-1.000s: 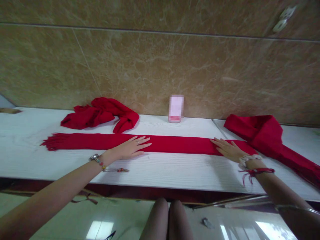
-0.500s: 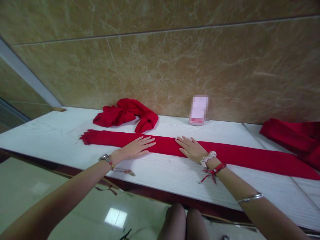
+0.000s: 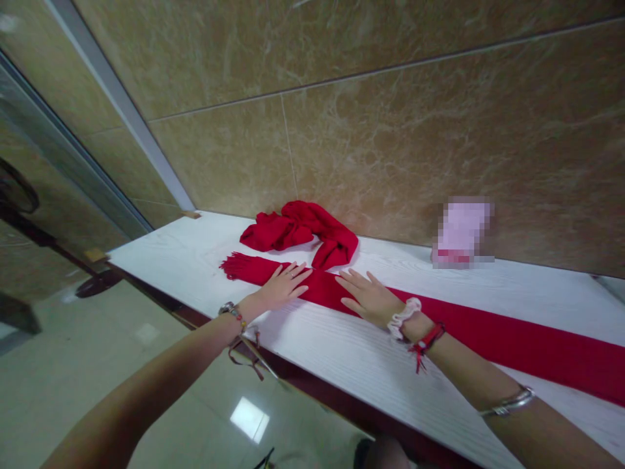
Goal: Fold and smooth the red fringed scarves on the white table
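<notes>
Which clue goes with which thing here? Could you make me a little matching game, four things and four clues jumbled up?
Things:
1. Scarf
2. Red bundle
3. Ruffled band
4. Left hand

Clues:
A. pale, on the right wrist
B. on the scarf, with a ring on one finger
C. laid out long, with a fringe at one end
D. crumpled, near the wall

Pairs: 1-C, 2-D, 3-A, 4-B
</notes>
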Tool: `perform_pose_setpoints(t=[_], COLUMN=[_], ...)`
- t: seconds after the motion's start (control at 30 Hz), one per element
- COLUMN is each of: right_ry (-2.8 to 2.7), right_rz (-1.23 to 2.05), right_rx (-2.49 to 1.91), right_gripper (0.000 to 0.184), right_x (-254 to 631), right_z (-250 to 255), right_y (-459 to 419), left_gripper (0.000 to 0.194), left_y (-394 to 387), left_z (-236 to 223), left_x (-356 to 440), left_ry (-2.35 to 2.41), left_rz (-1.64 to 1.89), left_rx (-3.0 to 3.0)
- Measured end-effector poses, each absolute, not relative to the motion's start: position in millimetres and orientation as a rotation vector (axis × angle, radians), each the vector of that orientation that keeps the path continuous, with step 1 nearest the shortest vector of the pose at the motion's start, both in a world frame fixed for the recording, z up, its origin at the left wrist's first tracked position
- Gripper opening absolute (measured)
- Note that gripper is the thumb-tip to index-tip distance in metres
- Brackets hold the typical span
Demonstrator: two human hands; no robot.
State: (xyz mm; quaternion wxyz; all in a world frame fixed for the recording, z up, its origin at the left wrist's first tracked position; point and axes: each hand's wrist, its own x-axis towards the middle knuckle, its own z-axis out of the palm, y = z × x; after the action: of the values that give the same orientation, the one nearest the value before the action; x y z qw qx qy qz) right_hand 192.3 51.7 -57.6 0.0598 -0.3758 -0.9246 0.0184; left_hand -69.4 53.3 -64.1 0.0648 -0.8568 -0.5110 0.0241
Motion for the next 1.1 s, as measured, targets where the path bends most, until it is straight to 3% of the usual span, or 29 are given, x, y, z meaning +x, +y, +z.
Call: perform_pose_setpoints(t=[0.5,0.7,0.77,0.87,1.1], right_ry=[-2.778,-2.769,-2.772,-2.791,-2.773], right_rz=[-0.035,-0.047,-0.034,-0.015,-0.024], right_rx=[-1.027,-0.998,-1.004,-1.01,-0.981], right_gripper=[0.05,0.052,0.052,0.052,0.049], right_x=[180.1,181.9,182.1,181.8,182.1], right_z=[-93.0,-95.2,-93.8,-91.8,-93.2], right_y=[59.4,59.7,59.1,58.5,58.3], left_gripper=[0.041,0.052,0.045,0.038,0.057], left_y=[77.2,65.8,62.9,64.2,70.8], left_z=[-69.1,-50.5,-46.4,-46.2,-41.8], left_x=[-195.8,-185.6,-187.3,-195.7,-212.8], left_ry=[-1.909,-1.417,-1.287,-1.267,-1.355], left_rz=[0.081,0.131,0.217,0.288,0.19], left_rx=[-2.261,-2.614,-2.689,-2.686,-2.595])
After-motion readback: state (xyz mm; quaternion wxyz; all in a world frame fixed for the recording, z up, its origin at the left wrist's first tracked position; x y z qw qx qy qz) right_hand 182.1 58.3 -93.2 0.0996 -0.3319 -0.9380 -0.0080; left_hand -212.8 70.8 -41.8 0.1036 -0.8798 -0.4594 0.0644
